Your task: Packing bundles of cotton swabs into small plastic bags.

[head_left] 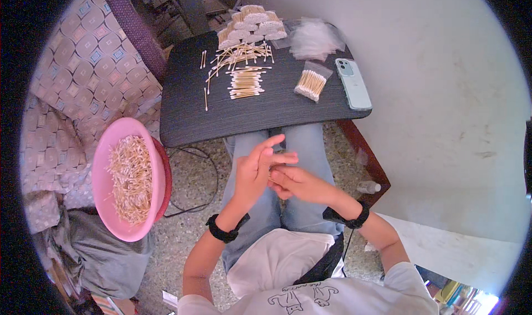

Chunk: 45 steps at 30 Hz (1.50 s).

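Over my lap, just in front of the near table edge, my two hands meet. My left hand [259, 171] has its fingers stretched and spread apart. Touching it, my right hand [296, 183] is closed, thumb against fingers; a small tan bit shows at the fingertips, too hidden to name. On the dark table [188, 121], a neat row of cotton swabs [246, 84] lies nearest to my hands. Behind it is a loose heap of cotton swabs [241, 54], with stacked swab bundles [252, 24] farther back. To the right lies a clear bag of cotton swabs [313, 82].
A pink basin [101, 176] full of loose cotton swabs [132, 176] stands left of my legs. Clear plastic bags [316, 41] and a pale phone [353, 85] lie on the table's right side. A wall [443, 121] rises at right; a black cable [213, 185] crosses the floor.
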{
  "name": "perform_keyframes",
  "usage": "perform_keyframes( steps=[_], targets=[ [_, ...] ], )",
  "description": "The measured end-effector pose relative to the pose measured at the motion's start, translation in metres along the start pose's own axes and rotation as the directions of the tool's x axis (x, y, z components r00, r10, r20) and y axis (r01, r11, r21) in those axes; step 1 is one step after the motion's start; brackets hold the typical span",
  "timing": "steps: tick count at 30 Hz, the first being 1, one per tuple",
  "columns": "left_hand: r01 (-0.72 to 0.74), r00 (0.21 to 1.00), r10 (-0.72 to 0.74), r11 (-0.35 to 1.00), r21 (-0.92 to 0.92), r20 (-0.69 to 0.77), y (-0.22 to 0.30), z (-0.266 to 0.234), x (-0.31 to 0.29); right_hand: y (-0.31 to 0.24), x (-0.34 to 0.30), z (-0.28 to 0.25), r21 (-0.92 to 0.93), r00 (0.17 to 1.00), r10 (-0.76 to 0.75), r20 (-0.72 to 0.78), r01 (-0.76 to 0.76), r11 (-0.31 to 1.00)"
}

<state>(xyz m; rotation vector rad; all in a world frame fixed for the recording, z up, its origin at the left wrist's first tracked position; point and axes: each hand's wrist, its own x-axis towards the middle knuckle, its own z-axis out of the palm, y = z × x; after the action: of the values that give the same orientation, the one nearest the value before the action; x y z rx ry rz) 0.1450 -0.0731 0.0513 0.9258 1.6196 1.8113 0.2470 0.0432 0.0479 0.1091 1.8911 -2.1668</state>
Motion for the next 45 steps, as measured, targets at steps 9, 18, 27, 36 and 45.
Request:
perform_keyframes(
  steps=[9,18,27,36,45],
  targets=[
    [-0.122,0.988,0.129,0.989,0.085,-0.085,-0.008,-0.008,0.003,0.001,0.004,-0.021,-0.64,0.811,-0.433,-0.393,0.097,0.762],
    [-0.119,0.993,0.117,0.9,0.419,0.03,-0.012,-0.014,0.007,-0.026,0.042,-0.205,-0.83,0.587,-0.589,-0.555,-0.437,0.346],
    [-0.208,0.978,0.17,0.815,0.541,0.121,-0.024,0.002,0.017,-0.001,0.028,-0.155,-0.765,0.651,-0.41,-0.639,-0.596,0.245],
    [-0.244,0.955,0.264,0.442,0.863,0.135,-0.042,0.031,0.055,-0.002,-0.011,-0.08,-0.75,0.708,-0.307,-0.636,-0.473,0.462],
    [-0.37,0.922,0.373,0.764,0.528,0.107,-0.043,0.056,0.065,0.004,-0.036,-0.09,0.213,0.816,0.047,-0.576,0.095,0.972]
  ],
)
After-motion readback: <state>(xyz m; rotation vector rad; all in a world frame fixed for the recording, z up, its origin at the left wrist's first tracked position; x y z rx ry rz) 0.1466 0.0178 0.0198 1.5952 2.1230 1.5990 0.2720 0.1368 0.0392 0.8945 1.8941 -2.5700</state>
